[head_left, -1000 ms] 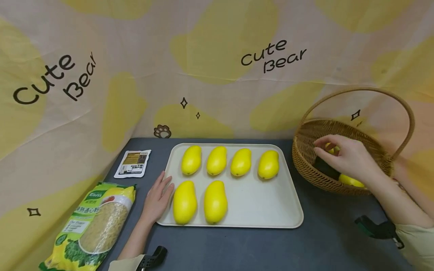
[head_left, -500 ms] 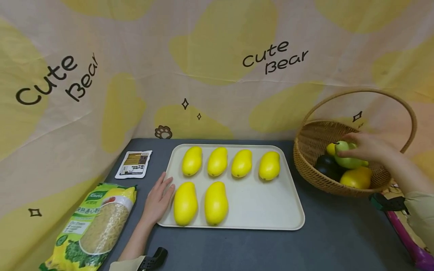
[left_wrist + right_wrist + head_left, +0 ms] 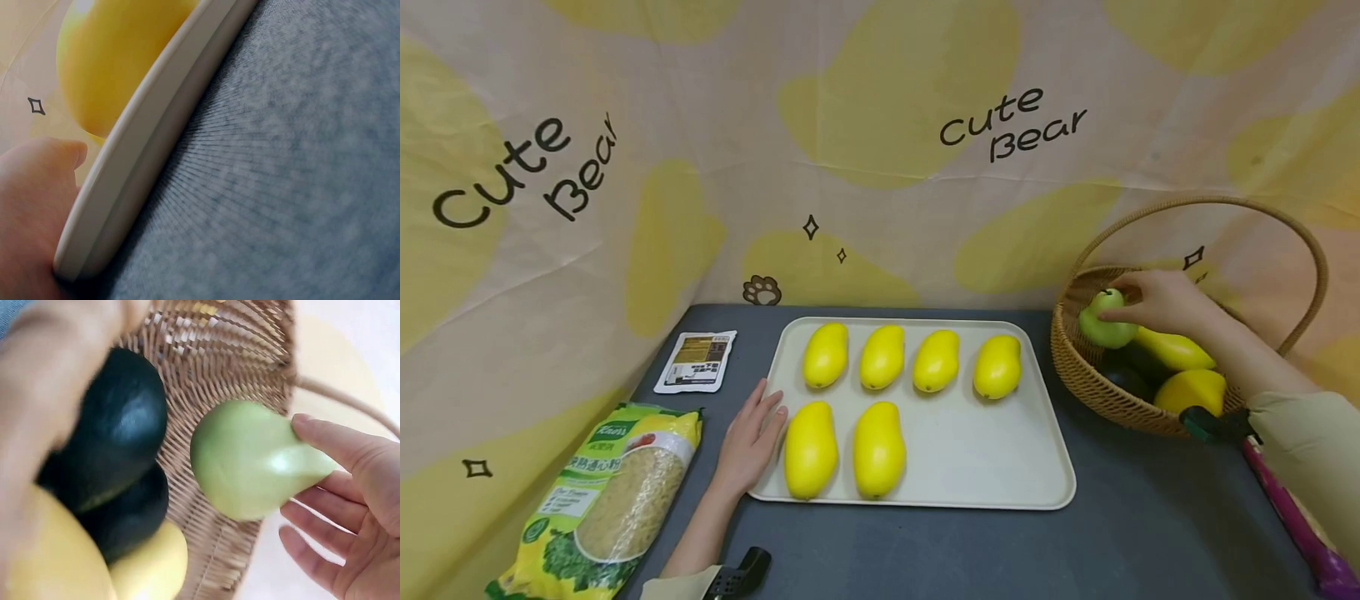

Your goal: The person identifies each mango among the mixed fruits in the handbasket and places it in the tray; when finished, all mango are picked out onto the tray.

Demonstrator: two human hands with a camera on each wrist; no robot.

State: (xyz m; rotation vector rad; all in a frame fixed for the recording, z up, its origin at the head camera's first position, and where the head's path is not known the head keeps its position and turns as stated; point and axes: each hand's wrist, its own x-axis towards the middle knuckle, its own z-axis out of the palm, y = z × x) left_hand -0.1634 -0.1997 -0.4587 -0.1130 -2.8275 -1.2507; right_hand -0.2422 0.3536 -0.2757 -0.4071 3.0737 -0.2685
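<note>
A green pear (image 3: 1107, 320) is pinched between the thumb and fingers of my right hand (image 3: 1157, 298), inside the wicker basket (image 3: 1078, 383). Under and beside it in the basket lie dark green avocado-like fruits (image 3: 128, 419) and yellow fruits (image 3: 1191, 390). My left hand (image 3: 750, 442) rests on the left rim of the off-white tray (image 3: 977, 467), its fingers fairly straight. Six or so is not counted here: several yellow mangoes lie on the tray in two rows, the nearest mango (image 3: 810, 450) just right of that hand.
Left of the tray lie a flat white packet (image 3: 696, 362) and a green-and-yellow pasta bag (image 3: 606, 500). A tall handle (image 3: 1217, 200) arches over the basket. Something purple (image 3: 1292, 512) lies at the lower right, partly behind the right sleeve. Printed cloth (image 3: 880, 150) hangs behind the table.
My right hand reached into the basket, took hold of the green pear and moved it left toward the basket's left side. A yellow fruit beneath came into view. The left hand stayed put.
</note>
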